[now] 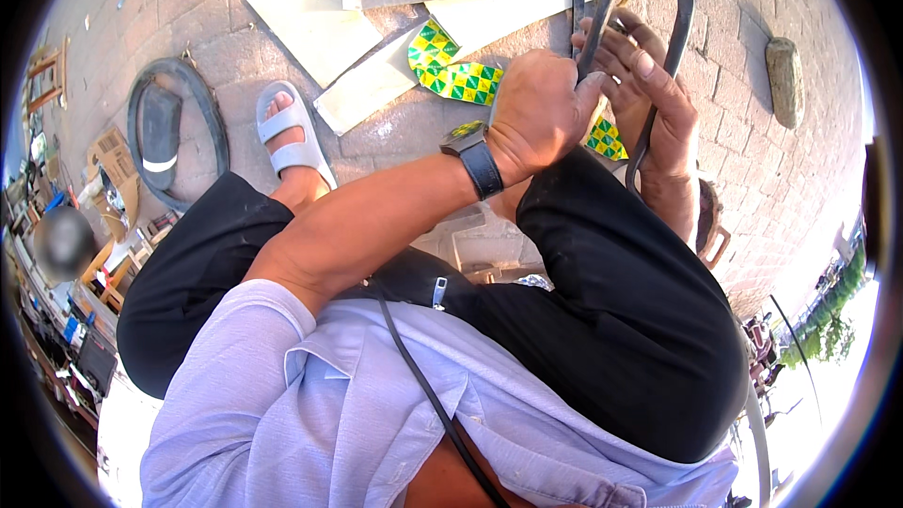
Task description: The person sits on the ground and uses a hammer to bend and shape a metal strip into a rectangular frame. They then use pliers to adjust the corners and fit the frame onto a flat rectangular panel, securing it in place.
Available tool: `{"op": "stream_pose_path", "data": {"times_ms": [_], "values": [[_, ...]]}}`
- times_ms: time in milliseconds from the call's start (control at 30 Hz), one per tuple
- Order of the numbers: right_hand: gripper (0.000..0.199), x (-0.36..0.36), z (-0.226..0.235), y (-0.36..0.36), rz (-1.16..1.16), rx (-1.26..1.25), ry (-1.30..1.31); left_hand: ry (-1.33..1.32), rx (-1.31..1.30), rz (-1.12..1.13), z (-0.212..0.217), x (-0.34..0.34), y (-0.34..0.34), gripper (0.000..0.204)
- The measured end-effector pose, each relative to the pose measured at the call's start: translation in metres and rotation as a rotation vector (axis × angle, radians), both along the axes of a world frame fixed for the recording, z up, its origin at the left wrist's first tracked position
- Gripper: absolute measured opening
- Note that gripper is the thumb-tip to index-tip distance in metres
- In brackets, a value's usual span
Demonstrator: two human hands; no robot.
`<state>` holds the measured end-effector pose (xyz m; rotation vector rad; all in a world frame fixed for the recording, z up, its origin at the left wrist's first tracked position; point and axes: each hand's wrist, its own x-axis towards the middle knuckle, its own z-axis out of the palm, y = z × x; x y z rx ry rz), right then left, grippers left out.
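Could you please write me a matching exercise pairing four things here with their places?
1. Dark, curved metal tool
2. Black strapped watch
3. Pale grey, two-strap sandal
4. Brownish, rounded oblong block

A. On brick paving, far right
B. On the left foot
C. At the right hand
D. On the left wrist

Pairs: 1-C, 2-D, 3-B, 4-A

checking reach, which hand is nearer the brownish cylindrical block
Right: the right hand is left of the cylindrical block, with paving between; the left hand is farther left, beyond the right.
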<state>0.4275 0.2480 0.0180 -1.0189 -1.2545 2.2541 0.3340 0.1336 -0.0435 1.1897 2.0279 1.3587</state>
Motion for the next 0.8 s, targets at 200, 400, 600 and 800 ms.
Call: {"op": "stream_pose_path", "data": {"times_ms": [200, 400, 600, 800], "values": [[0.08, -0.006, -0.015, 0.002, 0.331, -0.23, 0.075, -0.035, 0.018, 0.008, -0.016, -0.001, -0.013, 0.032], [0.067, -0.004, -0.043, 0.029, 0.377, -0.273, -0.055, -0.577, -0.122, -0.203, -0.044, -0.022, -0.034, 0.043], [0.066, 0.007, -0.058, 0.035, 0.469, -0.137, -0.33, -1.319, -0.164, 0.713, -0.134, -0.106, -0.058, 0.044], [0.048, 0.032, -0.076, 0.023, 0.66, -0.1, -0.536, -1.635, 0.113, 0.916, -0.164, -0.153, -0.047, 0.067]]}}
